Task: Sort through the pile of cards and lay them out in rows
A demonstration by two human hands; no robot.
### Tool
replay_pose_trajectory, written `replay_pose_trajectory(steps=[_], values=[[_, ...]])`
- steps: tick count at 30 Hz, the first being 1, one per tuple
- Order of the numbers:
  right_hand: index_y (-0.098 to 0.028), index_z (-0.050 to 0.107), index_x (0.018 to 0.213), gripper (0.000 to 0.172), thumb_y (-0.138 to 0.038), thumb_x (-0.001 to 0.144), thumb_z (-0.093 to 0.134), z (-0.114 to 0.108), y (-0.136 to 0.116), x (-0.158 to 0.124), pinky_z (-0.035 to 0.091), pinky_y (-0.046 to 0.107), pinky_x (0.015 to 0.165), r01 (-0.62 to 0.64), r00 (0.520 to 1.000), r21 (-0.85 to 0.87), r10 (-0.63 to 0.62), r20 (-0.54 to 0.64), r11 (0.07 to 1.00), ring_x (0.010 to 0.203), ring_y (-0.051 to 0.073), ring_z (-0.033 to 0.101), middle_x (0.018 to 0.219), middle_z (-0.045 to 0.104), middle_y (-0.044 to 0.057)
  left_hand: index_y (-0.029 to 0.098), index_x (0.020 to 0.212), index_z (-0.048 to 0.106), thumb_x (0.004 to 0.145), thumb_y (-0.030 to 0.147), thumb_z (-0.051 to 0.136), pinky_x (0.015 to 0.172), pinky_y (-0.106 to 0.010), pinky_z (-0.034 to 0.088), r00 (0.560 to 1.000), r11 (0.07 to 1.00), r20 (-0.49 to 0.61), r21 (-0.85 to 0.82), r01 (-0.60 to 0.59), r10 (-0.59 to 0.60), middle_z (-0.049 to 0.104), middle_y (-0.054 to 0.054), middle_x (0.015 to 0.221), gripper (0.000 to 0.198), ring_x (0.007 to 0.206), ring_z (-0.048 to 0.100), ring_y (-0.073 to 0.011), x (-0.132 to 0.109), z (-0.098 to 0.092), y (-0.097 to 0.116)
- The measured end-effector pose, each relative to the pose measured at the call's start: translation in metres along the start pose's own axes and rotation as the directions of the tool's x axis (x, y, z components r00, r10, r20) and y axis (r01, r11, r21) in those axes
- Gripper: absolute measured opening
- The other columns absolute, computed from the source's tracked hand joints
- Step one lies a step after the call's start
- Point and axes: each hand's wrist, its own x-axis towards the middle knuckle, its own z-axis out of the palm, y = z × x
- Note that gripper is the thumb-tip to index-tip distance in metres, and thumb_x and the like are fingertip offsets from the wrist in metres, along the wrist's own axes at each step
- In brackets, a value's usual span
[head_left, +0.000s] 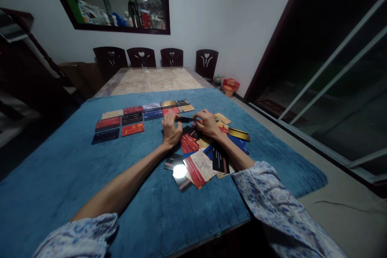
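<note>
A dark plastic card (185, 119) is held level between my two hands, above the near edge of the laid-out cards. My left hand (171, 131) pinches its left end, and my right hand (207, 124) grips its right end. Under and around my right hand spreads a loose, overlapping heap of cards, with a red and white card (201, 165), a black card (220, 159) and a gold card (239, 134) showing. To the left, several cards lie in rows, among them a dark blue card (105, 136) and an orange-red card (133, 129).
A blue cloth (136, 201) covers the near part of the table; bare marble tabletop (157, 79) shows beyond. Several dark chairs (142, 57) stand at the far end. A glass-shelved cabinet is set in the wall, and a glass sliding door is at the right.
</note>
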Motion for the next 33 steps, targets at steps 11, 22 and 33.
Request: replay_pose_trajectory(steps=[11, 22, 33], values=[[-0.022, 0.076, 0.103, 0.02, -0.019, 0.091, 0.06, 0.006, 0.004, 0.0, 0.048, 0.037, 0.087, -0.006, 1.0, 0.057, 0.006, -0.013, 0.998, 0.098, 0.023, 0.063, 0.097, 0.075, 0.007, 0.022, 0.081, 0.056, 0.077, 0.007, 0.052, 0.09, -0.039, 0.045, 0.988, 0.988, 0.012, 0.014, 0.154, -0.154, 0.067, -0.004, 0.09, 0.016, 0.098, 0.057, -0.0254, 0.005, 0.002, -0.005], [-0.023, 0.069, 0.121, 0.032, -0.014, 0.092, 0.057, 0.008, -0.001, -0.001, 0.047, 0.037, 0.086, 0.001, 0.999, -0.065, 0.002, 0.047, 0.998, 0.098, 0.026, 0.062, 0.096, 0.075, 0.008, 0.024, 0.099, 0.065, 0.075, 0.004, 0.049, 0.094, -0.041, 0.046, 0.989, 0.989, 0.018, -0.03, 0.148, -0.147, 0.07, -0.005, 0.096, 0.036, 0.099, 0.058, -0.0267, 0.004, 0.002, -0.008], [-0.024, 0.066, 0.13, 0.043, -0.01, 0.09, 0.059, 0.006, -0.007, -0.003, 0.046, 0.037, 0.085, 0.001, 0.993, -0.114, 0.013, 0.12, 0.993, 0.099, 0.026, 0.062, 0.103, 0.076, 0.008, 0.027, 0.096, 0.065, 0.07, 0.002, 0.053, 0.087, -0.042, 0.045, 0.974, 0.974, 0.038, 0.055, 0.221, -0.224, 0.071, -0.005, 0.096, 0.038, 0.097, 0.058, -0.0289, 0.004, 0.005, -0.014]])
